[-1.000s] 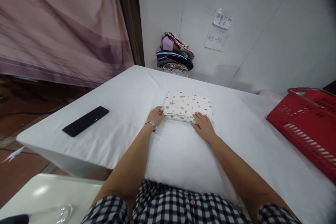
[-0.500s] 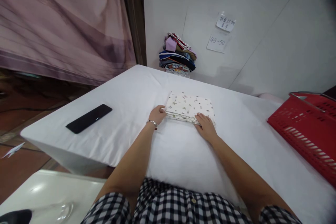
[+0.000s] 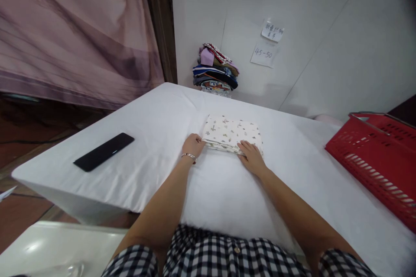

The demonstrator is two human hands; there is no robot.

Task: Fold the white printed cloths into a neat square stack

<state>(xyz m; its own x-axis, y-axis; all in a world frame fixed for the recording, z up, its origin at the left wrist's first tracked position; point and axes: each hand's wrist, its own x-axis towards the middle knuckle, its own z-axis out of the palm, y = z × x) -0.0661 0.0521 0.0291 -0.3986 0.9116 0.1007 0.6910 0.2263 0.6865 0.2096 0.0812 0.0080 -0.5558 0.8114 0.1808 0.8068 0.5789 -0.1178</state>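
A folded white cloth (image 3: 232,130) with a small leaf-and-insect print lies in several layers on the white-covered table. At its front left corner my left hand (image 3: 194,145) is closed, with thumb and curled fingers pinching the edge; a silver bracelet sits on that wrist. My right hand (image 3: 252,158) rests at the front right part of the cloth. Its fingers lie flat over the top layer, and the thumb is beside the front edge. Whether the thumb reaches under the layers I cannot tell.
On the left of the table (image 3: 156,112) lies a black flat slab (image 3: 104,151) like a phone. A stack of folded clothes (image 3: 216,71) stands at the back by the wall. The red plastic basket (image 3: 373,156) is at the right. Paper notes (image 3: 261,55) hang on the wall.
My left hand's fingers have closed in on the cloth's front left corner. The cloth and right hand hold almost the same place; the whole view has shifted slightly.
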